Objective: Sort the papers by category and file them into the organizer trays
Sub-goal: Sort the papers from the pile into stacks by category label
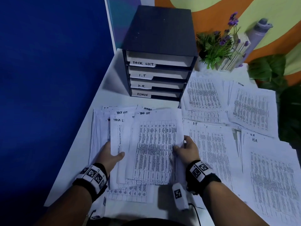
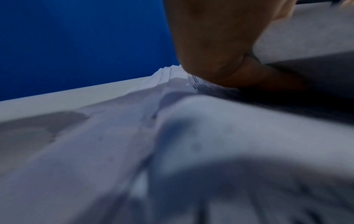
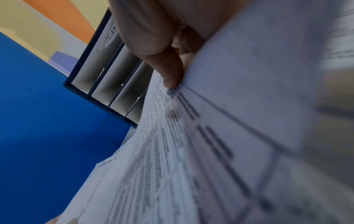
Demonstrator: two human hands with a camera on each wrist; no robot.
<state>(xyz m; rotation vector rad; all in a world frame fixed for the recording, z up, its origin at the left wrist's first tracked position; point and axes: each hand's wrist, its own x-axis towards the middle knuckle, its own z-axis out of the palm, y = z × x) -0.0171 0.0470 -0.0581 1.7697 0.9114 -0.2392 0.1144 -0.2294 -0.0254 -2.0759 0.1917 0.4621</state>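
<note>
- Left hand [image 1: 109, 155] clamped on the left edge of the TASK LIST stack [image 1: 146, 144], thumb on top, probably to keep the loose sheets together.
- Right hand [image 1: 187, 150] pinching the right edge of the same stack, thumb over the print; likely squaring the stack before filing.
- Stack lying on the white table [image 1: 104, 88], in front of the organizer [image 1: 160, 51]; top tray labelled TASK LIST [image 1: 143, 63], seemingly the destination.
- I.T pile [image 1: 210, 144], H.R pile [image 1: 268, 168] and ADMIN pile [image 1: 252, 108] spread apart at right, probably sorted already.
- Labels and piles readable only from the head view.
- Right wrist view alone showing the thumb [image 3: 168, 71] pressed on the sheet and the trays apparently holding no papers.
- Left wrist view blurred, only stepped paper edges [image 2: 164, 74] visible.
</note>
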